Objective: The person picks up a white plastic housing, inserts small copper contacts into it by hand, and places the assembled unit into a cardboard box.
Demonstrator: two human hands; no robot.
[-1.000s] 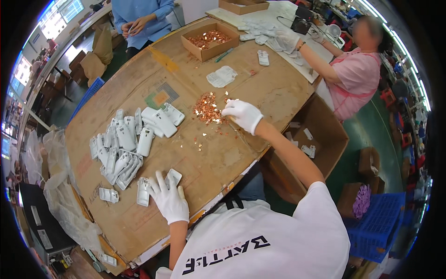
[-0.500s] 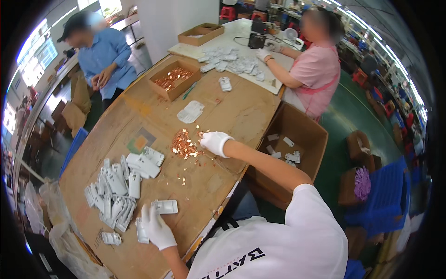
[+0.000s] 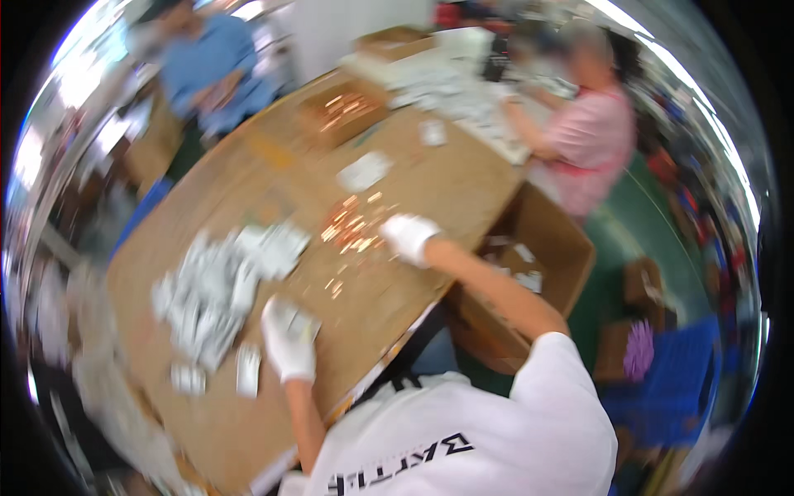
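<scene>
My left hand (image 3: 289, 341), in a white glove, lies over a white plastic casing (image 3: 308, 325) with its fingers closed on the near end; the casing tilts out from beside the thumb. My right hand (image 3: 409, 237), also gloved, has its fingers drawn together at the right edge of a loose pile of small copper-coloured pieces (image 3: 351, 229). Whatever its fingertips pinch is too blurred to make out. Left of my left hand rises a heap of white casings (image 3: 211, 289). Two single casings lie nearer me, one of them (image 3: 247, 369) upright in view.
A cardboard box of copper pieces (image 3: 343, 112) stands at the far side, near a white patch (image 3: 364, 171). Below the table's right edge is a deep carton (image 3: 554, 248) holding some white parts. One person in pink (image 3: 587, 132) works at the far right; another in blue (image 3: 211, 70) stands far left.
My left hand has moved onto the casing beside it, which has turned. The right hand has drawn slightly back from the copper pile. The whole view has shifted and blurred.
</scene>
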